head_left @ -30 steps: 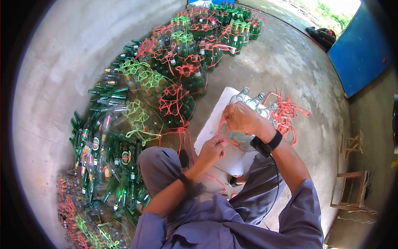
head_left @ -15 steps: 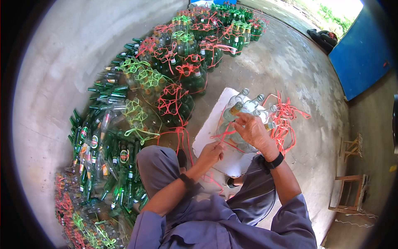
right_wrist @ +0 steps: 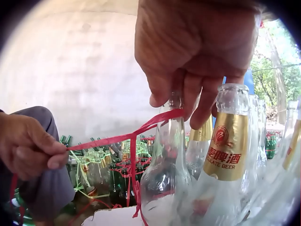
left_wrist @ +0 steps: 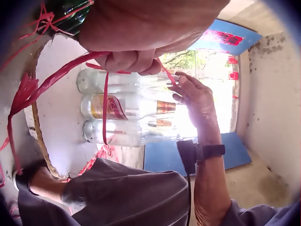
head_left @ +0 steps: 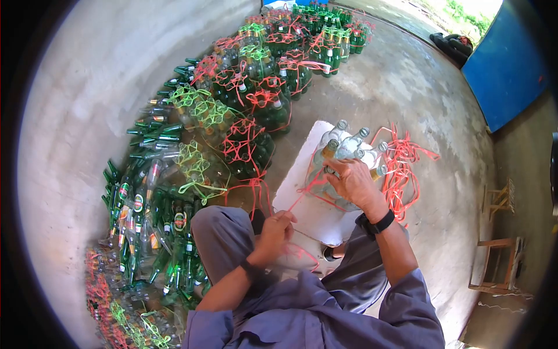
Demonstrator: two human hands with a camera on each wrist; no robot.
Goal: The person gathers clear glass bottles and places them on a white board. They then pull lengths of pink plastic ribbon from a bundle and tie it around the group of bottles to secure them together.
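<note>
Clear glass bottles [head_left: 351, 144] stand grouped on a white board [head_left: 297, 168], with red strap round their bodies in the left wrist view. The left hand [head_left: 274, 237] pinches a red strap [right_wrist: 106, 140], drawn taut to a bottle neck. At that neck, the fingers of the right hand [head_left: 356, 185] grip the bottle top [right_wrist: 175, 100]; the strap loops just below them. In the right wrist view a gold-labelled bottle [right_wrist: 225, 141] stands beside it. The left hand also appears large at the top of the left wrist view, strap running through its curled fingers.
Strapped bundles of green and clear bottles [head_left: 247, 148] stand to the left, with loose bottles [head_left: 139, 192] lying by the wall. A heap of red strap [head_left: 401, 157] lies right of the board. Wooden stools [head_left: 497, 264] stand at far right; a blue panel [head_left: 505, 75] is behind.
The left hand has moved back toward the body and left, stretching the strap. The right hand has come down from above the bottles to a near bottle's neck.
</note>
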